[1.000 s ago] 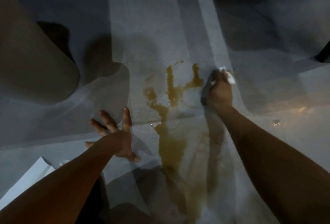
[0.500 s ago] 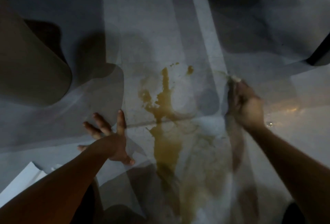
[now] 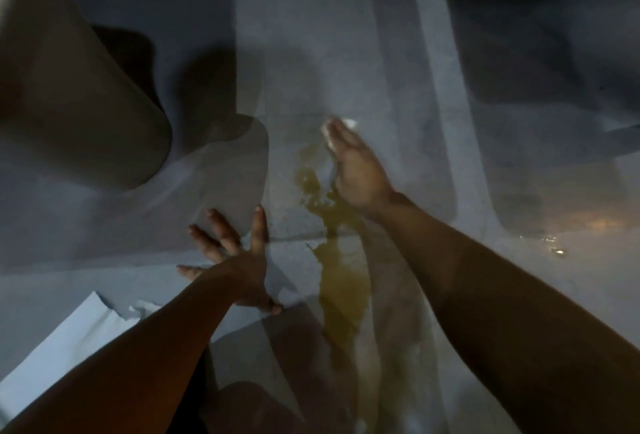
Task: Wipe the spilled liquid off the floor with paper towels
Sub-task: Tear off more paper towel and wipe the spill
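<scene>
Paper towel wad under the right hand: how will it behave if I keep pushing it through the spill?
The paper towel wad, crumpled small under the right hand, probably stays limp. Pushed through the yellowish spill, it likely soaks, sags and may tear.

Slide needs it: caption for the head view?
Right hand presses a paper towel onto the yellowish spill; left hand braces on the floor.
</scene>
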`<state>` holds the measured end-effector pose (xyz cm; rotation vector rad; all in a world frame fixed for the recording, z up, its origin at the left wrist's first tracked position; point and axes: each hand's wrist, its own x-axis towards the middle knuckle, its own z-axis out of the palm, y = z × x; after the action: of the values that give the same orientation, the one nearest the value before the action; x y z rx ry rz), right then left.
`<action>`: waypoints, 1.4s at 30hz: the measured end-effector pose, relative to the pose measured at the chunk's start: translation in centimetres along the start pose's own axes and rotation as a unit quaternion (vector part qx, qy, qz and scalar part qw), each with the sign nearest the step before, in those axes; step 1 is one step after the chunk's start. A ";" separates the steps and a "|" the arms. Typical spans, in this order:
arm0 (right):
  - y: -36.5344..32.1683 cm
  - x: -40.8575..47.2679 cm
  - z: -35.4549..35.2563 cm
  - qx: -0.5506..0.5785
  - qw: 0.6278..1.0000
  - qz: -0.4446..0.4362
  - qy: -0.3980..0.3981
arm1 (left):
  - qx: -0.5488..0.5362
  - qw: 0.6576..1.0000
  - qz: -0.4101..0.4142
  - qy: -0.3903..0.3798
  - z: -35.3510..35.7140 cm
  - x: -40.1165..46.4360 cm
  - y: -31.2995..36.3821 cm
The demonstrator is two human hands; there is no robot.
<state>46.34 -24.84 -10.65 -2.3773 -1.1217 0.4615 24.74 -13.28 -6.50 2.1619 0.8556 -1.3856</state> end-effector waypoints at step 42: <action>-3.5 -22.0 0.5 -0.007 0.977 0.156 0.143 | -0.026 0.999 0.030 0.031 0.5 -1.1 -0.7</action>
<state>30.51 -40.09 -6.96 -2.5403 -0.6299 0.2007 23.56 -13.40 -5.72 2.1828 0.8331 -1.2602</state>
